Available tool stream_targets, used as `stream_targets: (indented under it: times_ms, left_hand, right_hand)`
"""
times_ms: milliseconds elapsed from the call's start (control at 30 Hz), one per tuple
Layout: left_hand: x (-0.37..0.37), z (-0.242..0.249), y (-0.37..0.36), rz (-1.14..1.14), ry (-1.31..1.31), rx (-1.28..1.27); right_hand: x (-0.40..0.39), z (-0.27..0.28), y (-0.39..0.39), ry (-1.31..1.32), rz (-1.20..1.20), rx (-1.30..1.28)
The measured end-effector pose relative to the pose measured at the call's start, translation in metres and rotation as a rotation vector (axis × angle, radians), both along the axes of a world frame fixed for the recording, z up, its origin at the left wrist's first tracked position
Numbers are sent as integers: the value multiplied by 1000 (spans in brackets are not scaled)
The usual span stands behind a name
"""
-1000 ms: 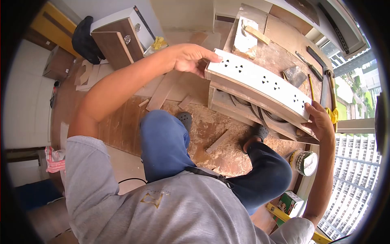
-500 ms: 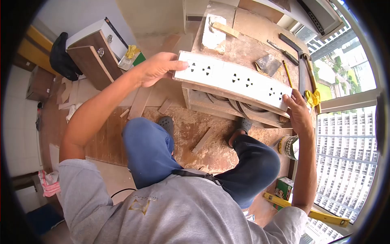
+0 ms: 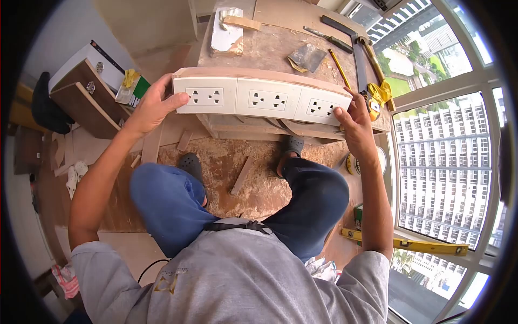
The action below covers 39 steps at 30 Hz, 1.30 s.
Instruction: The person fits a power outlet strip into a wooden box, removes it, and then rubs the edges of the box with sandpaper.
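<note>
Between my two hands I hold a long wooden box fitted with a row of white power outlets [image 3: 267, 100]. Its outlet face is turned toward me, and the wooden top edge shows above. My left hand [image 3: 154, 108] grips the left end, thumb on the front beside the first outlet. At the right end my right hand [image 3: 357, 127] is closed round it, thumb on the last outlet. The fingers behind the box are partly hidden. Beyond it stands a dusty wooden workbench [image 3: 275, 46].
On the bench are a white board [image 3: 226, 38] with a wood strip, dark sandpaper [image 3: 307, 57], a pencil [image 3: 340, 69], a black square [image 3: 345, 27] and a tape measure [image 3: 372, 107]. Offcuts [image 3: 242, 175] lie on the floor. A yellow spirit level [image 3: 407, 244] is by the window.
The outlet box has tilted so its front faces me more squarely and its wooden top shows. Both hands keep their grip. The view has shifted to the right.
</note>
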<state>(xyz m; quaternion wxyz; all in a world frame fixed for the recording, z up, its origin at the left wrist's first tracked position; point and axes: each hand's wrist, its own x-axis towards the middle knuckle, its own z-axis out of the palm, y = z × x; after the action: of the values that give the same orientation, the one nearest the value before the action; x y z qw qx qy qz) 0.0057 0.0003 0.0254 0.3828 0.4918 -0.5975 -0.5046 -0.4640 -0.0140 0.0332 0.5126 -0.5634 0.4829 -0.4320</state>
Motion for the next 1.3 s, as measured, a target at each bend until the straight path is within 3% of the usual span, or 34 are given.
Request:
stream_targets:
  times_ms: [533,767,967,1133,1300]
  left_hand:
    - [4,0,-5,11,42,22]
    - [57,39,-32,18,177,-147]
    - [88,83,-32,32,178,-107]
    - [107,90,-27,34,146,-42]
    - [108,100,-13,44,111,-93]
  right_hand:
    - [1,-3,-9,-97,-7,-62]
    - [51,57,-43,-142,22,-347]
    - [87,96,-48,-185,56,-372]
    - [97,109,-51,-127,79,-239]
    - [96,113,-58,-125,112,-286]
